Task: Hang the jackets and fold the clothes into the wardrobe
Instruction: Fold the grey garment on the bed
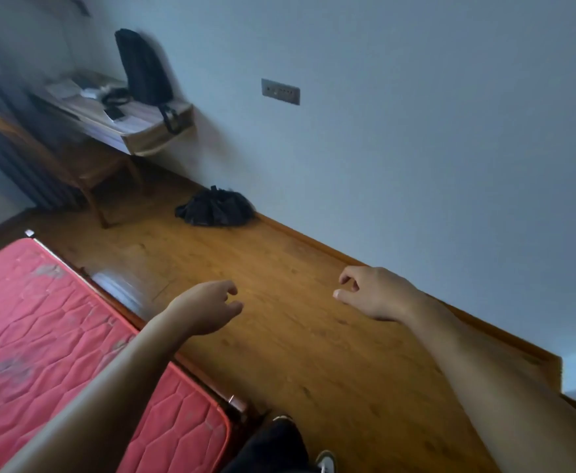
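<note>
Item: black crumpled cloth heap, on the wooden floor against the wall; I cannot tell which garment it is. My left hand and right hand are loosely curled and empty.

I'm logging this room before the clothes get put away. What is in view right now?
wall: one, pale blue-grey, top and right
floor: one, brown wood, centre
mattress: one, red quilted, lower left
crumpled heap: one, black, on the floor against the wall; cloth or bag, cannot tell
desk: one, pale wood, upper left against the wall
backpack: one, black, upright on the desk
chair: one, brown wood, at the desk
switch panel: one, grey, on the wall right of the backpack
shoe: one, dark with white toe, bottom edge
left hand: one, bare, over the floor by the mattress, loosely curled, empty
right hand: one, bare, over the floor nearer the wall, loosely curled, empty
</note>
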A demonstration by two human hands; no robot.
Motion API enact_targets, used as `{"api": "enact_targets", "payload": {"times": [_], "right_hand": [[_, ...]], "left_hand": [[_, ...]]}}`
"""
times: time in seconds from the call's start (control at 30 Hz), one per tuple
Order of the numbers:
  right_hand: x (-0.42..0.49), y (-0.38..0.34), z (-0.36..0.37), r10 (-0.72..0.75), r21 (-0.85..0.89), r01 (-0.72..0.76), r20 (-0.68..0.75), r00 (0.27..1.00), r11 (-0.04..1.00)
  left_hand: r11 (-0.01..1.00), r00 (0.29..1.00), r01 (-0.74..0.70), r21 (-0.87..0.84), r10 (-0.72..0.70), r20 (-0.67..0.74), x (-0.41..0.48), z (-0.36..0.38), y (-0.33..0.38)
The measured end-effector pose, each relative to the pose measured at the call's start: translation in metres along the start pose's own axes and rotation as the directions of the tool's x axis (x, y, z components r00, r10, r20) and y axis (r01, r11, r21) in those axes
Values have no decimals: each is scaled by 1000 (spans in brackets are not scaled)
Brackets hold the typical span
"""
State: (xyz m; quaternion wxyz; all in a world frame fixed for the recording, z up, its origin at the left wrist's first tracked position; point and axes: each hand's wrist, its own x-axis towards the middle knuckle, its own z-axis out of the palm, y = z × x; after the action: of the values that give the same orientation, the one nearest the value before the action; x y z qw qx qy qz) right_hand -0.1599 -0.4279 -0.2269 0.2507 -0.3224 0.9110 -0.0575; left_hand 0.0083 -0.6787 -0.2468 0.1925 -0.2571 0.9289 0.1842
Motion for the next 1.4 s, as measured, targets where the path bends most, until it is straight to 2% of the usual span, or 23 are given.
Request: {"api": "enact_targets", "payload": {"times": [0.33, 0.6, 0.87, 1.0, 1.2, 1.4], "right_hand": [[211, -50, -68, -186, -71, 190, 58, 981, 979], [380, -136, -131, -318, -81, 324, 72, 945, 943], [508, -217, -165, -423, -96, 439, 152, 893, 893], [582, -263, -178, -500, -91, 522, 186, 846, 848], [699, -353, -204, -604, -100, 646, 267, 750, 757], [789, -462, -231, -698, -128, 772, 355, 621, 622]], "left_hand": [[976, 988, 147, -161, -154, -32, 136, -65, -52], [940, 955, 245, -235, -276, -106, 249, -156, -128], [900, 912, 328, -286, -380, -151, 321, -220, -187], [860, 875, 405, -311, -463, -143, 362, -248, -223], [768, 782, 515, -381, -603, -158, 425, -293, -285], [629, 635, 622, -466, -754, -170, 450, -338, -345]]}}
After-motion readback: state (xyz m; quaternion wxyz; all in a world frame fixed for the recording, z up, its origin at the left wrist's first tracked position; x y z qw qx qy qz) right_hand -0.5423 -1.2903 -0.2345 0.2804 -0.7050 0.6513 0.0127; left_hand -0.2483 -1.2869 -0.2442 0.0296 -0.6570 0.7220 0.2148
